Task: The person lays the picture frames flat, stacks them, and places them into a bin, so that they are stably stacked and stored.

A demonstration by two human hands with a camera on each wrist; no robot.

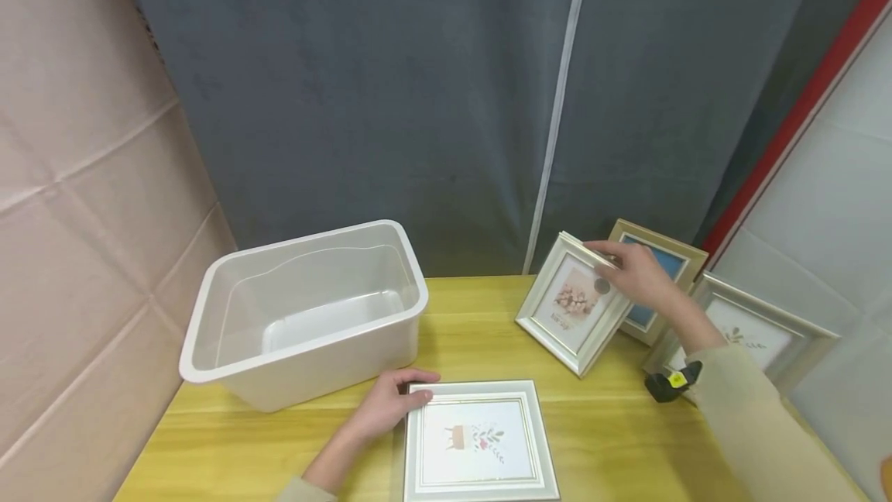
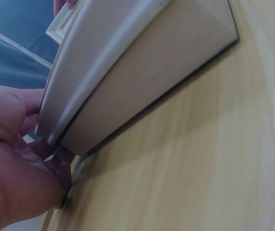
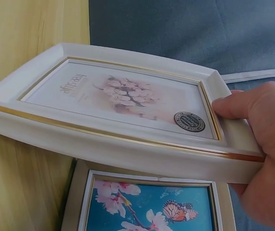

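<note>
At the front of the table lies a white picture frame (image 1: pixel 477 440) with a plant drawing. My left hand (image 1: pixel 393 405) grips its upper left corner, thumb on the front; in the left wrist view the fingers (image 2: pixel 62 175) curl at the lower edge of that corner. My right hand (image 1: pixel 637 273) holds a second white picture frame (image 1: pixel 573 304) by its top, tilted, with a pink blossom print. In the right wrist view the thumb (image 3: pixel 231 105) lies on that frame's face, while the other fingers are mostly hidden behind it.
Behind the right hand's frame stands a tan frame (image 1: pixel 686 254) with a blue butterfly picture. Farther right, a silver frame (image 1: pixel 801 331) leans by the white wall. A white plastic bin (image 1: pixel 334 362) sits at the left. A grey curtain (image 1: pixel 383 99) closes off the back.
</note>
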